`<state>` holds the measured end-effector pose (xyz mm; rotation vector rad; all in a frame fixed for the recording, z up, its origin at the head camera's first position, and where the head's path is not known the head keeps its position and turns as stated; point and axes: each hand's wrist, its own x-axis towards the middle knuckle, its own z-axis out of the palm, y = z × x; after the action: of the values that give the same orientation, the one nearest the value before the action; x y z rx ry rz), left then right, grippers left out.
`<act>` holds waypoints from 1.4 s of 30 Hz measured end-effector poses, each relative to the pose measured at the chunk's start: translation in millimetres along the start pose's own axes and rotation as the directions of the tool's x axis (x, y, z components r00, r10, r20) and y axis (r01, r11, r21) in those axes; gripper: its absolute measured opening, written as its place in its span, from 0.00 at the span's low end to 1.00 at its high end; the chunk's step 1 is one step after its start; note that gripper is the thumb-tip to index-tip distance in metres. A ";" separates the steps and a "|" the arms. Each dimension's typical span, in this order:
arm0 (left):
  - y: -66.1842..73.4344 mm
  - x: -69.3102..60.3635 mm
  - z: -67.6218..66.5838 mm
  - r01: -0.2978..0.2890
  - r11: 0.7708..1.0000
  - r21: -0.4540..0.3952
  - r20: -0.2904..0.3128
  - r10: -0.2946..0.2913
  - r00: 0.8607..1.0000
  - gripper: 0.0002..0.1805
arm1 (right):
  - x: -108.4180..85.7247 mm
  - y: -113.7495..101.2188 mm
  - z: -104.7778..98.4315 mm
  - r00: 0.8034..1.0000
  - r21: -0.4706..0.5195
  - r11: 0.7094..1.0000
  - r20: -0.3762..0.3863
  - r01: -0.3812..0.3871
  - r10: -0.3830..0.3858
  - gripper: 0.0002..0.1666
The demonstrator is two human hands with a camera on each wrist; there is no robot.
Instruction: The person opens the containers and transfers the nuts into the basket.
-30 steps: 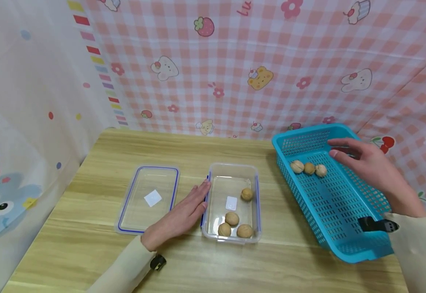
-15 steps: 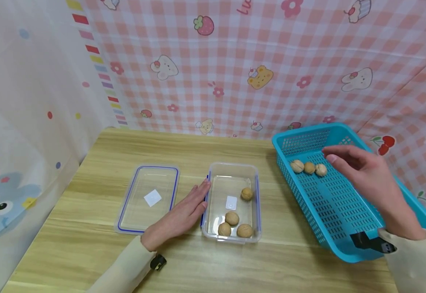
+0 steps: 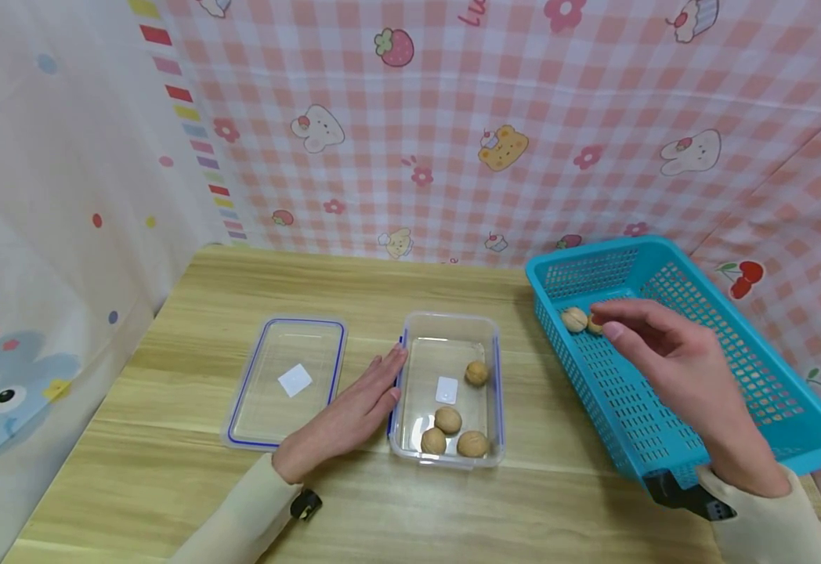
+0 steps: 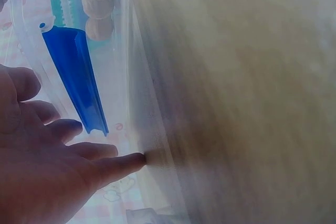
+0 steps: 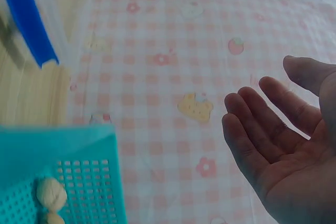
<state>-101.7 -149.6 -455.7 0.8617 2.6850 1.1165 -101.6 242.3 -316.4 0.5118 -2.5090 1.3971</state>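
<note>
In the head view, a clear plastic container with blue side clips stands mid-table, with several walnuts inside it. My left hand lies against its left wall, fingers straight; the left wrist view shows them beside a blue clip. My right hand hovers over the blue-green basket, fingers loosely bent. The right wrist view shows nothing in that hand. Two walnuts are visible near the basket's left wall, one partly covered by my right fingertips.
A clear lid with a blue seal lies flat to the left of the container, beside my left forearm. The wooden table meets a pink checked cloth at its back edge. A white curtain hangs at the left.
My right hand has moved left and toward me above the basket, so that it now hides the rightmost walnut there. My left hand and the container have stayed in place.
</note>
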 end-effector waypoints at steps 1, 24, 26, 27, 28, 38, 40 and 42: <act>0.0 0.1 0.1 0.000 1.000 -0.001 0.000 0.000 1.000 0.31 | -0.7 -1.0 3.0 1.000 0.018 1.000 0.005 0.010 -0.010 0.16; 1.6 1.0 -0.2 0.011 1.000 -0.003 0.003 -0.011 1.000 0.31 | -14.1 -7.1 68.4 0.992 0.203 0.977 0.088 0.069 -0.088 0.16; 1.9 1.0 -0.3 0.017 1.000 -0.004 0.004 -0.017 1.000 0.31 | -14.8 -6.2 73.1 0.991 0.210 0.975 0.102 0.066 -0.089 0.15; 2.0 1.1 -0.4 0.019 1.000 -0.004 0.005 -0.019 1.000 0.31 | -14.9 -5.8 75.5 0.990 0.216 0.974 0.108 0.061 -0.086 0.15; 2.1 1.0 -0.4 0.020 1.000 -0.004 0.006 -0.020 1.000 0.31 | -15.1 -5.5 77.9 0.990 0.221 0.974 0.115 0.058 -0.085 0.15; 2.1 0.8 -0.5 0.021 1.000 0.001 0.007 -0.021 1.000 0.31 | -13.4 1.6 102.5 0.972 0.237 0.968 0.196 0.080 -0.128 0.17; 1.7 0.9 -0.4 0.019 1.000 0.002 0.008 -0.019 1.000 0.31 | -12.1 4.5 107.3 0.963 0.213 0.972 0.229 0.094 -0.144 0.17; 1.3 1.1 -0.3 0.019 1.000 0.006 0.009 -0.019 1.000 0.31 | -10.5 7.7 111.9 0.953 0.180 0.977 0.258 0.113 -0.158 0.17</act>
<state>-102.1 -148.5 -454.5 0.8384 2.6848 1.0990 -98.0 152.8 -384.5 0.9502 -2.5133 1.5816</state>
